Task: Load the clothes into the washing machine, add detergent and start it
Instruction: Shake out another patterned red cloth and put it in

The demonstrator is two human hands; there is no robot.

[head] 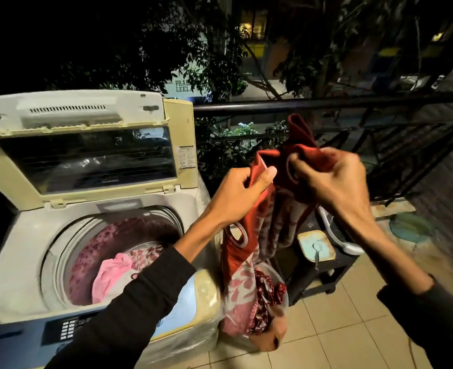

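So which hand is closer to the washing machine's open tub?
The left hand. It holds the red curtain just right of the tub, its arm crossing the machine's front corner. The right hand grips the curtain farther right, near the railing.

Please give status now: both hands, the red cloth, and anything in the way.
Left hand and right hand: grip on red patterned eyelet curtain, beside the machine. White top-loading washer: lid up, pink clothes in the drum. Nothing in the way.

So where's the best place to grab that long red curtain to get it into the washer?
By its bunched top edge, from above, where both hands already pinch it. The red curtain hangs long and limp into the basket, so lifting from the top probably keeps it clear.
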